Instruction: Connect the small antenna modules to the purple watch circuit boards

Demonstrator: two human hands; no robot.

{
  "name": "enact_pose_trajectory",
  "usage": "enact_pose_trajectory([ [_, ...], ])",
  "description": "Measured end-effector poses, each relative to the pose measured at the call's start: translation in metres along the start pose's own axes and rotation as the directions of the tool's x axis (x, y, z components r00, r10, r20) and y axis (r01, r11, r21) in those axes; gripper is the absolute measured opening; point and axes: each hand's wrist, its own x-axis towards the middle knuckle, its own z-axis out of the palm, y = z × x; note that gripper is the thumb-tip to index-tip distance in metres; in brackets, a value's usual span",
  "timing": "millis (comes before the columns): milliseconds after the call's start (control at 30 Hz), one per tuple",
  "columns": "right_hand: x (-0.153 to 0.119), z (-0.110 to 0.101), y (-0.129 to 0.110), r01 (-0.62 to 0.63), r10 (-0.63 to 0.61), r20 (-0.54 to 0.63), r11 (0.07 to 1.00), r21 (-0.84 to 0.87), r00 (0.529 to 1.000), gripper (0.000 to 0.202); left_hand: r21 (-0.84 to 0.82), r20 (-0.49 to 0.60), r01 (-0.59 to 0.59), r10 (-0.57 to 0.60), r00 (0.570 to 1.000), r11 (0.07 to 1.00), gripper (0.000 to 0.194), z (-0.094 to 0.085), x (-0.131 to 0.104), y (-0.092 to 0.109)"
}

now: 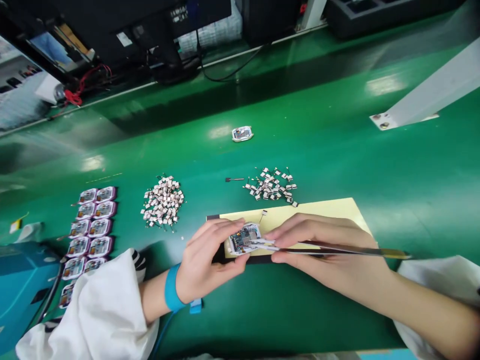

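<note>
My left hand [210, 252], with a blue strap at the wrist, grips a small white-rimmed housing [244, 239] by its edges; a circuit board shows inside it. In my right hand [326, 245] is a pair of tweezers [318, 250], pinched between thumb and fingers. The pale tweezer tips reach over the right part of the board; whether they hold a tiny part cannot be made out. Beneath both hands lies a yellow sheet [337, 212] with a dark edge. One small silvery part with a thin lead [264, 213] rests on the sheet, just beyond the housing.
Two heaps of small silvery parts, a left heap [163, 202] and a right heap [270, 185], lie beyond my hands. Rows of similar housings [90, 227] stand at left, and a single housing [242, 133] farther back. A white metal post [431, 90] rises at right.
</note>
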Motion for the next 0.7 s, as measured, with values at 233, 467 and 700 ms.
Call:
enact_pose_trajectory([
  [233, -0.0019, -0.0018, 0.0005, -0.078, 0.079, -0.026, 0.996, 0.046, 0.997, 0.016, -0.019, -0.023, -0.054, 0.054, 0.998, 0.998, 0.033, -0.0015, 0.0035, -0.0024],
  [467, -0.0016, -0.0038, -0.0028, -0.027, 0.027, -0.017, 0.999, 0.028, 0.999, 0.016, -0.03, -0.034, -0.085, 0.084, 0.996, 0.996, 0.026, 0.0, 0.0025, -0.0029],
  [700, -0.0013, 0.0008, -0.0003, 0.033, -0.039, 0.047, 0.992, 0.123, 0.998, 0.015, -0.064, -0.005, -0.121, 0.12, 0.993, 0.991, 0.02, 0.0012, 0.0008, -0.0059],
])
